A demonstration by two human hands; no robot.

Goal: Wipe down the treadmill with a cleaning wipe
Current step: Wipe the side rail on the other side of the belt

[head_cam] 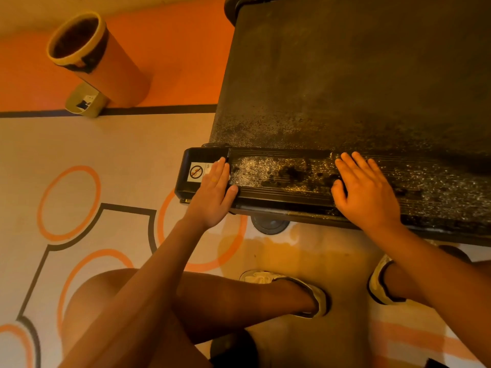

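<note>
A gym or fitness room is indicated. A treadmill (345, 75) is seen, its dark belt stretched out beyond the fingers (354, 163) and its ribbed side rail (279, 176) pressed beneath them. A prohibition sticker (196, 171) is fixed beside the leftmost fingers. Farther left, a floor (79, 144) patterned with orange rings and a lined bin (106, 62) are shown.

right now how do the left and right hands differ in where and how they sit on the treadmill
The left hand lies on the rail's end cap, partly covering the warning label; the right hand lies further along the ribbed side rail. Left fingers are together; right fingers are slightly spread. Both are flat, palm down, gripping nothing visible.
</note>
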